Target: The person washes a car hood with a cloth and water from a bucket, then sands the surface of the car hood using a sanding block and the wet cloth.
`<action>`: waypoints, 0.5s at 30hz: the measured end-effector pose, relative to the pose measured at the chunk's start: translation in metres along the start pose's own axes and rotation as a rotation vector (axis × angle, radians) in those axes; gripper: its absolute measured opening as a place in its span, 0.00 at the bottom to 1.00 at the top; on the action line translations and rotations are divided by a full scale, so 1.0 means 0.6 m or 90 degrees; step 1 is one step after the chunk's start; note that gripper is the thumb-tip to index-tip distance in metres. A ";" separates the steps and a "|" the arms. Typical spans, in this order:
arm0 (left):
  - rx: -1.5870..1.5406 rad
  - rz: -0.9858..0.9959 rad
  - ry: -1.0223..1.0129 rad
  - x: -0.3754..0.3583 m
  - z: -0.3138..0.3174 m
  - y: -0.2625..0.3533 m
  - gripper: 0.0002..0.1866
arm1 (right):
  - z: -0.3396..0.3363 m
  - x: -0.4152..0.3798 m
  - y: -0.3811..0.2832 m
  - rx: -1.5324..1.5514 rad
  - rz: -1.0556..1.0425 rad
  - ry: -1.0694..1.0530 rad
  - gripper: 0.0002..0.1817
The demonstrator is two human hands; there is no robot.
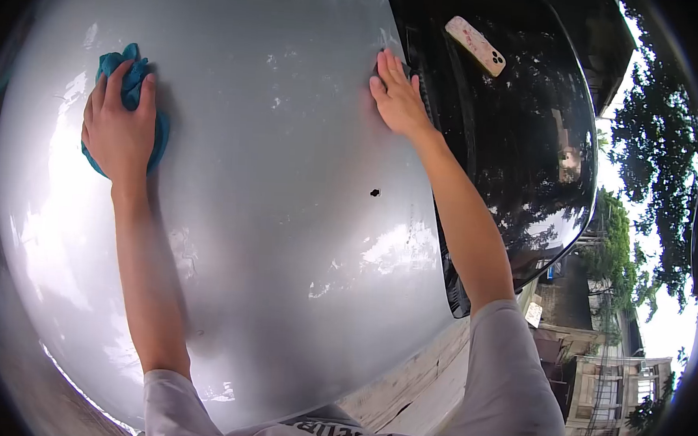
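A crumpled teal cloth point(138, 77) lies on the silver car hood point(273, 167), on the left side of the view. My left hand point(122, 123) is on top of it, fingers curled over the fabric and pressing it to the metal. Cloth shows beyond the fingertips and along both sides of the palm. My right hand point(401, 101) rests flat near the hood's windshield-side edge, its fingers stretched out. A dark patch shows around those fingers, and I cannot tell whether it is a thing under them or a shadow.
A phone in a patterned case point(475, 46) lies on the dark windshield point(520, 116). Between my arms, a small black mark point(375, 193) sits on the hood. Trees point(661, 132) and a building point(604, 393) stand at the right. Pale concrete ground point(411, 387) lies below the hood.
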State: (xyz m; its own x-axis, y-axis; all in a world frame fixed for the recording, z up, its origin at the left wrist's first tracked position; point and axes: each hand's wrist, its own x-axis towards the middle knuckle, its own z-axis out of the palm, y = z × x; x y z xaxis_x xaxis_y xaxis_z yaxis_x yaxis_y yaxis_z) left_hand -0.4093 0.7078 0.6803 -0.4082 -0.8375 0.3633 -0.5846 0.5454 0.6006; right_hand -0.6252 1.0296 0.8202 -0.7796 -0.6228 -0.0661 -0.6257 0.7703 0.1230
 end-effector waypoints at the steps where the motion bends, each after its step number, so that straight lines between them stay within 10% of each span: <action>1: 0.017 -0.004 0.006 0.002 0.002 0.002 0.26 | 0.008 -0.068 -0.003 -0.003 -0.022 0.011 0.34; 5: 0.043 -0.014 0.005 -0.003 0.009 0.003 0.26 | 0.010 -0.473 -0.035 0.005 0.083 -0.126 0.44; 8: 0.066 -0.017 0.017 0.006 0.015 0.001 0.27 | 0.001 -0.480 -0.008 -0.025 0.060 -0.171 0.44; 13: 0.074 0.017 0.012 0.006 0.014 -0.007 0.27 | -0.006 -0.031 0.048 -0.074 -0.001 -0.002 0.35; 15: 0.082 0.025 0.024 0.007 0.018 -0.012 0.27 | -0.004 -0.053 0.043 -0.067 -0.002 -0.003 0.35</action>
State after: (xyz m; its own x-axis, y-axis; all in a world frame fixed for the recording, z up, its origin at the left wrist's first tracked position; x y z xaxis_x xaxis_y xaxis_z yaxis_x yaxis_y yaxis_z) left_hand -0.4143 0.7007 0.6697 -0.4076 -0.8144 0.4131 -0.6549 0.5760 0.4893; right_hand -0.6165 1.0693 0.8276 -0.7778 -0.6245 -0.0709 -0.6223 0.7494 0.2264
